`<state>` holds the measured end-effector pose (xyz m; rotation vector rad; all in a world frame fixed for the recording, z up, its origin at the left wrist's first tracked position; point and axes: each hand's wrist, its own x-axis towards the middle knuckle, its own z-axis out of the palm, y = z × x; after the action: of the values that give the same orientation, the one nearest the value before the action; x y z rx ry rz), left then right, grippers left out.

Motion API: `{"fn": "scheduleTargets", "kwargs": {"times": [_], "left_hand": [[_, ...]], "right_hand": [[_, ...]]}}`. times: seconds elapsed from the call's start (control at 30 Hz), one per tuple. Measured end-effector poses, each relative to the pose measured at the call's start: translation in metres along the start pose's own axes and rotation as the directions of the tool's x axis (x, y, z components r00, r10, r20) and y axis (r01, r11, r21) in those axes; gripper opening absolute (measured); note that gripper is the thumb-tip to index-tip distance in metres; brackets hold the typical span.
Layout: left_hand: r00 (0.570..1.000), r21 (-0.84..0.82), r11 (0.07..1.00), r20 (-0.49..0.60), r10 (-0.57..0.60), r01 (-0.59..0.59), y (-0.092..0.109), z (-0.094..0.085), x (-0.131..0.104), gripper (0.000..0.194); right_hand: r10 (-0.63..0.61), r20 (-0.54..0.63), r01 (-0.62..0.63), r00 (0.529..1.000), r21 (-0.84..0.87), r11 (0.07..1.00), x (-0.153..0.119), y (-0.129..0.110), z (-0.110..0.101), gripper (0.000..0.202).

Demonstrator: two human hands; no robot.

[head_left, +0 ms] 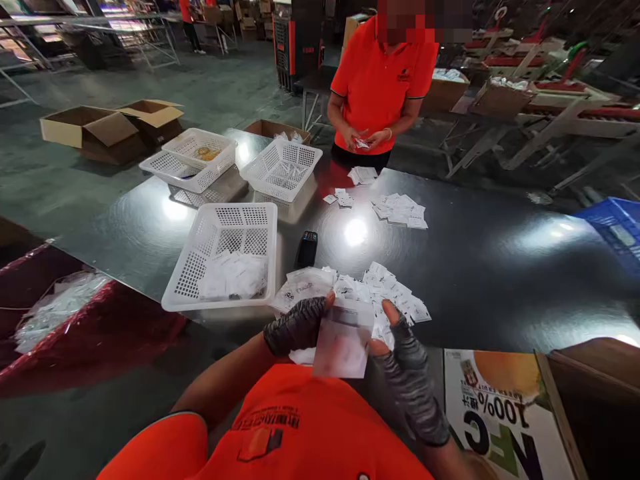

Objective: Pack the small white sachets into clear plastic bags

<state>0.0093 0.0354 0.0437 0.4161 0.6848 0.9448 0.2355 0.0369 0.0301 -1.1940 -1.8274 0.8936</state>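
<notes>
In the head view my left hand [300, 325], in a grey fingerless glove, is closed on the left edge of a small translucent plastic bag [343, 340]. The bag hangs in front of my orange shirt; a pale layer shows across its top. My right hand [407, 367], gloved the same way, is at the bag's right edge. Its thumb is raised apart from the fingers, and a fingertip seems to touch the bag. Just beyond both hands lies a spread of white printed packets [395, 293]. More flat bags [303, 287] lie to the left of these.
A white basket [170, 267] holding clear bags stands at left, with other white baskets [250, 170] behind. A black handheld device [307, 249] lies mid-table. Across the metal table [480, 253], a co-worker [383, 87] handles packets near small piles [400, 210]. A printed carton [500, 413] is at right.
</notes>
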Motion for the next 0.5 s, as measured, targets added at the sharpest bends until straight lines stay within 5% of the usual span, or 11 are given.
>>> {"fn": "scheduleTargets", "kwargs": {"times": [0.07, 0.17, 0.3, 0.4, 0.5], "left_hand": [[0.994, -0.070, 0.996, 0.100, -0.051, 0.058, 0.002, -0.001, -0.001, 0.067], [0.995, -0.087, 0.996, 0.099, -0.020, 0.029, 0.003, 0.001, -0.006, 0.070], [0.996, 0.061, 0.995, -0.055, 0.077, -0.074, 0.005, 0.009, -0.016, 0.066], [0.982, 0.258, 0.948, 0.021, 0.187, -0.186, 0.009, 0.016, -0.019, 0.058], [0.976, 0.225, 0.949, 0.069, 0.208, -0.219, 0.010, 0.020, -0.018, 0.058]], "right_hand": [[0.243, 0.100, -0.260, 0.965, 0.226, 0.939, 0.002, -0.008, -0.004, 0.063], [0.326, 0.372, -0.473, 0.869, 0.429, 0.770, 0.005, -0.023, -0.001, 0.050], [0.379, 0.350, -0.515, 0.857, 0.547, 0.660, 0.005, -0.029, 0.003, 0.044], [0.360, 0.317, -0.480, 0.877, 0.557, 0.678, 0.005, -0.027, 0.002, 0.043], [0.348, 0.341, -0.487, 0.874, 0.592, 0.642, 0.004, -0.026, 0.000, 0.037]]}}
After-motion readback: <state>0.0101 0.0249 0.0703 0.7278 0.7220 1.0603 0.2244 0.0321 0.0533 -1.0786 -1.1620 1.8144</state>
